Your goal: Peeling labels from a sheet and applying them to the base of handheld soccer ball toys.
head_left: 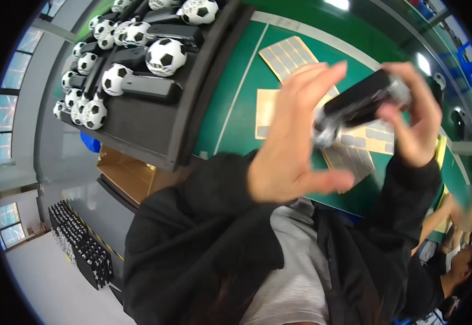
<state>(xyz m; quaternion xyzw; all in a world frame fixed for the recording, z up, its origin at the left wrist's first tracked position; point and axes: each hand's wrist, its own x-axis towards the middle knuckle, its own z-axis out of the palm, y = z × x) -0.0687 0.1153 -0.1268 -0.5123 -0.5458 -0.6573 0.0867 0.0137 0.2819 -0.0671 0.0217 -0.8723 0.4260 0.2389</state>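
Observation:
My right hand [417,122] grips one end of a black oblong item [358,100], held tilted above the green table. Shiny clear plastic shows at both of its ends; motion blurs its details. Close to the item's other end is my left hand [287,130], open, with its thumb and fingers spread wide apart. No thing shows in its grasp. Beneath the hands lie sheets of grey labels on tan backing [290,54], partly hidden by the hands and the item.
On my left a dark tray [133,116] bears several black units with black-and-white soccer balls [165,56]. Below it stands an open cardboard box [125,173]. More such units stand in rows [79,244] at the far lower left. A co-worker's arm [436,219] shows at right.

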